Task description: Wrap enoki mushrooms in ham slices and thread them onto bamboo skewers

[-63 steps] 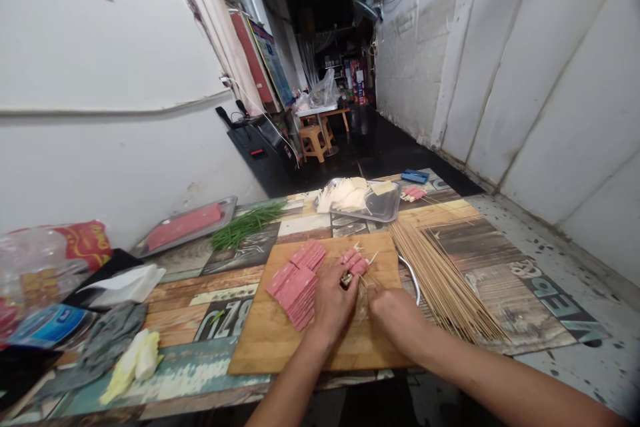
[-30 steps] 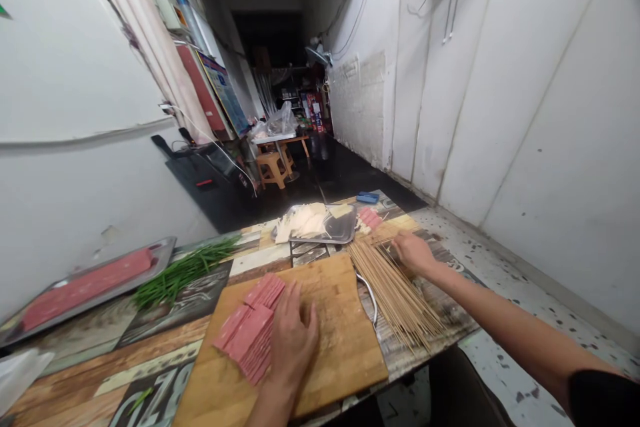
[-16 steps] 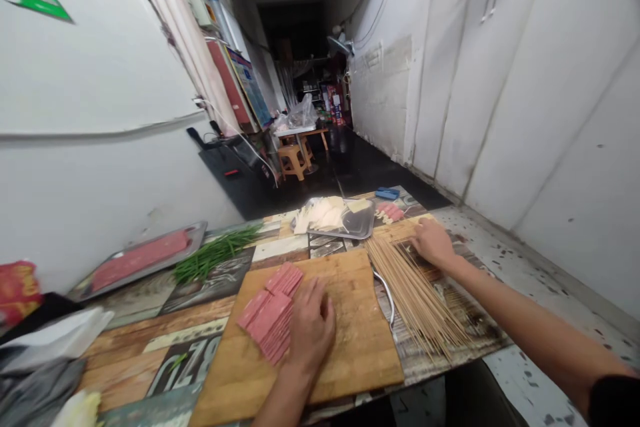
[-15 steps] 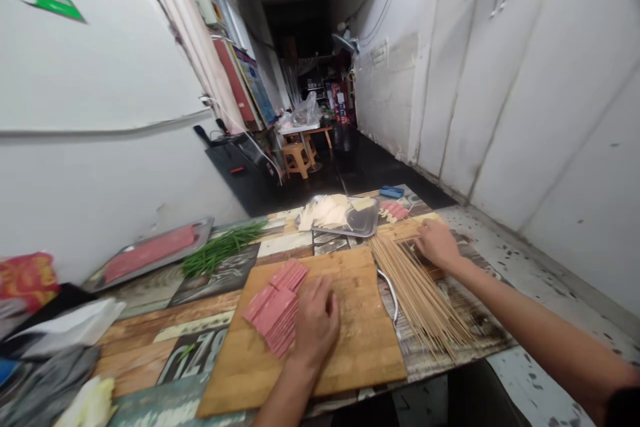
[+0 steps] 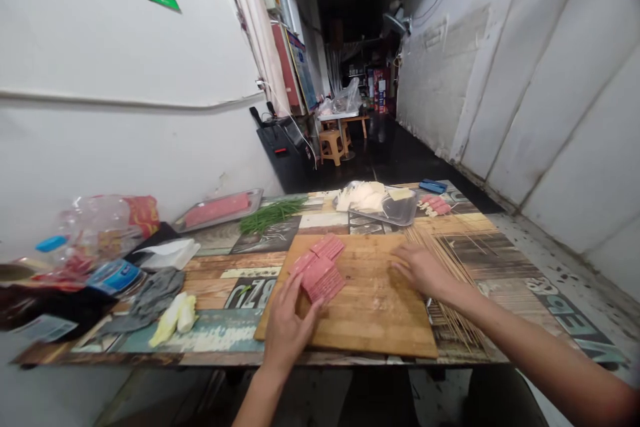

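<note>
On the wooden cutting board [image 5: 370, 320] lie stacks of thin pink meat slices [image 5: 323, 273], the lower stack fanned. My left hand [image 5: 287, 327] is at their near left edge, thumb and fingers spread, fingertips touching the slices. My right hand [image 5: 423, 270] hovers over the board's right edge with bent, slightly parted fingers, and no object shows in it. Just beyond it, a bundle of thin wooden skewers [image 5: 457, 280] lies along the board's right side, partly hidden by my right hand and forearm.
Behind the board are green chives [image 5: 273, 215], a tray of pale sheets [image 5: 367, 197], skewered pink pieces [image 5: 435, 205] and a blue object [image 5: 433, 185]. A tray with a pink slab [image 5: 217, 208] stands back left. Cabbage leaves [image 5: 175, 317], a grey cloth [image 5: 155, 297] and plastic bags [image 5: 105, 220] lie left.
My right hand has moved from the skewers' far end to the board's right edge. My left hand has shifted from the slices' right side to their near left. The view has turned left.
</note>
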### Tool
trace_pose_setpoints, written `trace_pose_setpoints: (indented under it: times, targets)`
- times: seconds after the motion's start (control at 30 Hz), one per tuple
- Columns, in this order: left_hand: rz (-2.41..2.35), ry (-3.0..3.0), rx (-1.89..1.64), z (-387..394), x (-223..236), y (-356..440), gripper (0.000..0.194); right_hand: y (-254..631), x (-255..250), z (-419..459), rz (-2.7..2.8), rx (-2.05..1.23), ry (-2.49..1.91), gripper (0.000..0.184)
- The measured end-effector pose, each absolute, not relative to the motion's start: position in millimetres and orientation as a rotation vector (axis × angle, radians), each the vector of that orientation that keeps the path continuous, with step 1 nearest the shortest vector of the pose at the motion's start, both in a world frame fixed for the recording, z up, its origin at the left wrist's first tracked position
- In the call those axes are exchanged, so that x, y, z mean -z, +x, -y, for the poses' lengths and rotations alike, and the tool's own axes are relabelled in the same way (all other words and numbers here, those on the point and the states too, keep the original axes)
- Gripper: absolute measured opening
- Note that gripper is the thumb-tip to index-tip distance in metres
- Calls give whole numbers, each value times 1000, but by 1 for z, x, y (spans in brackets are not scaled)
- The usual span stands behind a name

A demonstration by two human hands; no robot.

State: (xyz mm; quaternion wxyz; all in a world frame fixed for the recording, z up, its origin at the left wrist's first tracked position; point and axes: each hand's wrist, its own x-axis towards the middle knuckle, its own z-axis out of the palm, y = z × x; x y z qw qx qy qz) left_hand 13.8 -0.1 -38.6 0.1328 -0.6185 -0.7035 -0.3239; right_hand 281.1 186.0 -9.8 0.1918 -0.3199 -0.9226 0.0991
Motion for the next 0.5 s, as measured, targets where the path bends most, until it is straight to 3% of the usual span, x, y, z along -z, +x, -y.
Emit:
trace_pose_setpoints:
  times: [0.07, 0.17, 0.27, 0.37, 0.43, 0.5]
  targets:
    - [2069, -1813, 900, 0, 40, 11, 67, 242, 6, -188, 2639, -290, -768, 27]
    - [2070, -1932, 721, -10, 35, 13, 80, 185, 2, -200, 2732, -185, -497, 54]
    - [2068, -2038, 597, -22, 27, 8, 74, 144, -3, -214, 2909, -79, -224, 72]
    - [2150, -2093, 586, -27, 23, -6, 75, 120, -13, -227, 3109, -338, -284, 83]
    - [2248, -2052, 682, -27, 26, -15, 83, 107, -20, -235, 3034, -744, -674, 75]
    - [2333, -1966, 777, -25, 31, -19, 85, 94, -26, -241, 2831, -1024, -1067, 49]
